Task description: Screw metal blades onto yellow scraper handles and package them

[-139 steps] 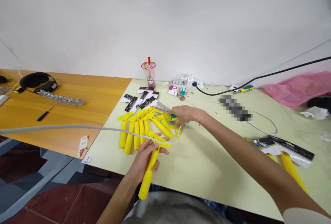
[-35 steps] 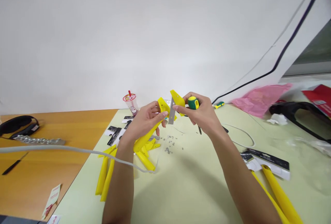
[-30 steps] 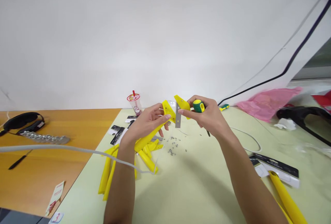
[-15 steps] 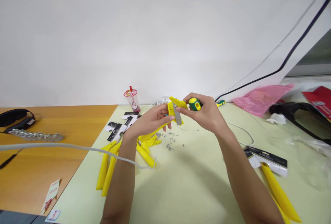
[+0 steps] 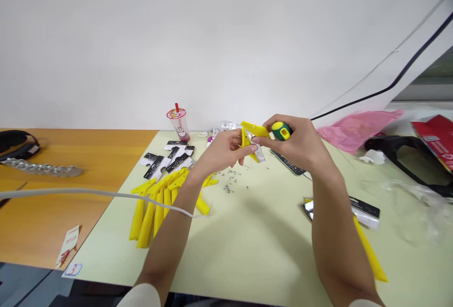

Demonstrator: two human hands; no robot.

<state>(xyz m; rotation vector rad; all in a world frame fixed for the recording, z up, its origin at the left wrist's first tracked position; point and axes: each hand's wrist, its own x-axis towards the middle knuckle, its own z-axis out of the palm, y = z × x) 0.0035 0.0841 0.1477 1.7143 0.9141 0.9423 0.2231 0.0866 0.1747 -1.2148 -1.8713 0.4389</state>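
Note:
Above the table, my left hand is closed on a yellow scraper, its thumb pressed near the metal blade. A flat yellow plastic piece angles away from the blade beside my right fingers. My right hand is closed around a green and yellow screwdriver, of which only the handle end shows. Its thumb and fingertips also pinch at the blade and yellow piece. Small metal screws or nuts lie scattered on the table below. Several yellow scraper handles lie beside my left forearm.
Black-and-white blade packs lie at the left. Behind them stands a drink cup with a red straw. A pink bag, black frame and clear plastic lie right. A white cable crosses the left foreground.
Both hands have shifted rightward in view with the scraper, and the blade has turned. A dark device is now uncovered behind my right wrist. The camera view has shifted slightly too.

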